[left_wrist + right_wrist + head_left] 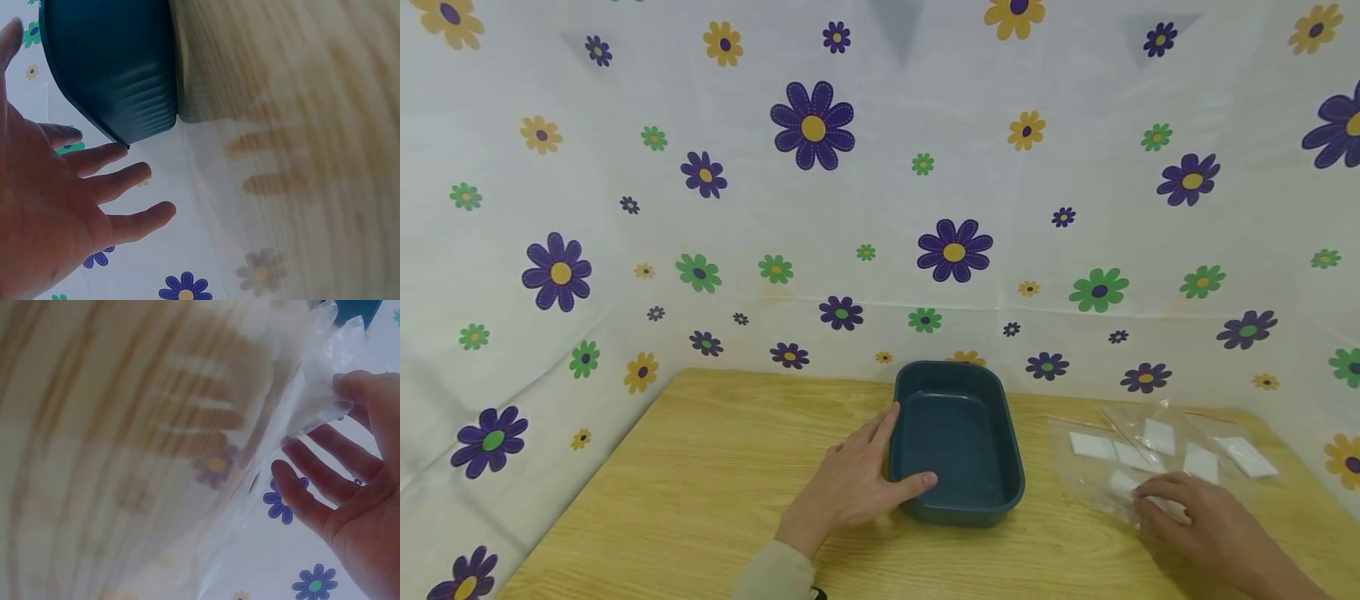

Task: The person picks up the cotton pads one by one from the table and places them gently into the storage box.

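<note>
A dark blue plastic bin (958, 515) stands on the wooden table. My left hand (857, 479) is at its left side, the thumb over the front left corner and the other fingers along the left rim. Those fingers look straight and spread in the left wrist view, one fingertip at the edge of the bin (112, 75). To the bin's right lie several clear plastic zip bags (1067, 475) with flat white rectangular pieces (1247, 457) inside. My right hand (1213, 517) pinches the near edge of a bag (319, 403) between thumb and fingers.
The wooden table (715, 467) runs back to a white flower-printed sheet (880, 200), which also hangs along the left and right sides. The bin stands near the table's back edge, and the bags overlap each other.
</note>
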`<move>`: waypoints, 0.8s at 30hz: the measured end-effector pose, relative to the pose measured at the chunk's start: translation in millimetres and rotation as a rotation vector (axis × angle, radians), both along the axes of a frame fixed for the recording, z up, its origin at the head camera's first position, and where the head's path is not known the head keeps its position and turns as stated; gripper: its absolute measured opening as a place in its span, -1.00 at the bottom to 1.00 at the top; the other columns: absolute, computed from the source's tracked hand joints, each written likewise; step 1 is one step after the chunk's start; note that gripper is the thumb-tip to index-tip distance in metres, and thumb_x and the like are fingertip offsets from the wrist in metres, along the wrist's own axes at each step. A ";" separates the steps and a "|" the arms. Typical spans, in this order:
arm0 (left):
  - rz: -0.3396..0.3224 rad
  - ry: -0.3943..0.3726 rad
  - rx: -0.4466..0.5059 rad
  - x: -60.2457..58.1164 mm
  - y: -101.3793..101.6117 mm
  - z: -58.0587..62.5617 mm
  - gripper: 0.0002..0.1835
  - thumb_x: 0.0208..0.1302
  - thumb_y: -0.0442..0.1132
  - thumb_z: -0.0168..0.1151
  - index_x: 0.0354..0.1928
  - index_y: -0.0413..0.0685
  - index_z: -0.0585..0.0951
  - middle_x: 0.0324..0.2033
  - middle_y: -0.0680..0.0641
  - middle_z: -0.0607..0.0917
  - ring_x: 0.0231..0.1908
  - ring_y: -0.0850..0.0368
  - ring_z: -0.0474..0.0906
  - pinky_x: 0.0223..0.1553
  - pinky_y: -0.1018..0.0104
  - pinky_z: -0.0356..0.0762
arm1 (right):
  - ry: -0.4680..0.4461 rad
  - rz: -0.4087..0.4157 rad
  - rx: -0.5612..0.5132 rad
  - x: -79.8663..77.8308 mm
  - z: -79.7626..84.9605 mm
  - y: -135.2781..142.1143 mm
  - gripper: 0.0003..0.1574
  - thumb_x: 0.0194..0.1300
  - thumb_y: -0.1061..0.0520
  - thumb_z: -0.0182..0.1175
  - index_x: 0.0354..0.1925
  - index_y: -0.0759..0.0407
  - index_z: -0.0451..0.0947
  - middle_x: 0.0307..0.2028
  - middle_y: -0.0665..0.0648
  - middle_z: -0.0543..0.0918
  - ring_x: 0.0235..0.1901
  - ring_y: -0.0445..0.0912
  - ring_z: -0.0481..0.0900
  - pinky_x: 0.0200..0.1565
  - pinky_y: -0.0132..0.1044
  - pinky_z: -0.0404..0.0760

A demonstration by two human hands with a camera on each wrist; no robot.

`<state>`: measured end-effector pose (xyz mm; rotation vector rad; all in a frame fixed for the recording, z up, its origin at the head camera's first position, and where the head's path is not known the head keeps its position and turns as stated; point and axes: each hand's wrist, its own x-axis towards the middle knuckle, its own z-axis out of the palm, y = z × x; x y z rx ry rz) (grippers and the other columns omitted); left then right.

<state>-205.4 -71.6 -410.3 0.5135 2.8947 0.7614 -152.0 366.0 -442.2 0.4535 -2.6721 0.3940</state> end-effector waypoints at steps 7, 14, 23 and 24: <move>-0.009 -0.035 -0.015 -3.6 4.8 -2.1 0.28 0.08 0.74 -0.04 0.67 0.17 -0.14 0.60 -0.11 0.18 0.53 -0.18 0.23 0.39 -0.43 0.22 | 0.131 0.047 -0.056 0.8 6.8 -11.7 -0.58 -0.10 0.38 0.57 -0.30 -0.05 0.76 -0.30 0.01 0.79 -0.30 -0.46 0.63 -0.38 -0.65 0.58; -0.020 -0.078 -0.042 -6.9 11.2 -2.4 0.39 0.03 0.74 0.03 0.67 0.05 -0.22 0.59 -0.17 0.20 0.53 -0.15 0.25 0.42 -0.41 0.20 | 0.241 0.089 -0.099 -0.3 17.4 -22.5 -0.51 -0.13 0.42 0.56 -0.24 -0.03 0.78 -0.29 -0.03 0.77 -0.26 -0.47 0.65 -0.32 -0.75 0.52; -0.026 -0.130 -0.034 -7.8 14.6 -5.6 0.47 -0.02 0.71 0.13 0.66 0.03 -0.32 0.60 -0.17 0.17 0.52 -0.16 0.27 0.42 -0.41 0.21 | 0.263 0.078 -0.119 -6.7 31.7 -33.0 -0.55 -0.08 0.41 0.54 -0.20 0.02 0.79 -0.28 0.04 0.81 -0.28 -0.44 0.67 -0.34 -0.72 0.55; -0.027 -0.132 -0.032 -7.9 15.1 -5.8 0.48 -0.03 0.71 0.14 0.66 0.03 -0.33 0.60 -0.17 0.17 0.51 -0.17 0.29 0.42 -0.41 0.22 | 0.261 0.075 -0.121 -7.8 33.5 -34.5 -0.55 -0.07 0.41 0.54 -0.20 0.02 0.79 -0.28 0.04 0.82 -0.29 -0.41 0.68 -0.34 -0.72 0.55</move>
